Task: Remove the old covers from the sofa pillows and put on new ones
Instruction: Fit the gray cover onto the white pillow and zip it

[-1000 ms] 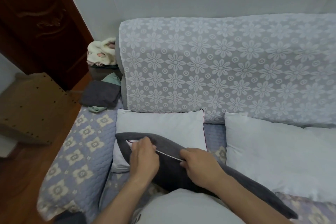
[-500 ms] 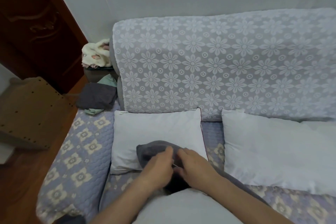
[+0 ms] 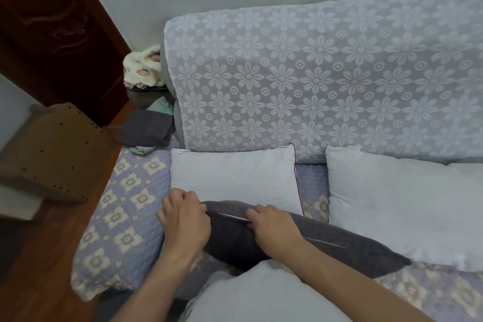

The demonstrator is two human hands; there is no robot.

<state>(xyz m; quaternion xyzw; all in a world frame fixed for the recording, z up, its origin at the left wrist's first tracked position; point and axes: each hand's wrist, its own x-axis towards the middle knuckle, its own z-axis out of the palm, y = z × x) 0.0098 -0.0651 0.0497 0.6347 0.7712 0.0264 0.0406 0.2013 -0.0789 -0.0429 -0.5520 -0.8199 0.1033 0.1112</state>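
Note:
A dark grey pillow cover (image 3: 339, 243) with a pillow inside lies across my lap on the sofa seat, its silver zipper line running along the top edge. My left hand (image 3: 184, 219) grips the cover's left end with curled fingers. My right hand (image 3: 273, 225) pinches the cover at the zipper, a short way to the right. Two bare white pillows lie behind: one (image 3: 232, 178) just beyond my hands, the other (image 3: 407, 204) to the right.
The sofa back (image 3: 313, 73) wears a grey floral lace throw; the seat (image 3: 125, 212) has a quilted lilac cover. Folded dark cloth (image 3: 146, 128) and a cream fleece bundle (image 3: 142, 66) sit on the left arm. A brown cardboard box (image 3: 57, 149) stands on the wood floor.
My hands were together at the cover's bunched end half a second ago. They have spread apart, and the grey cover is stretched flat along its zipper edge.

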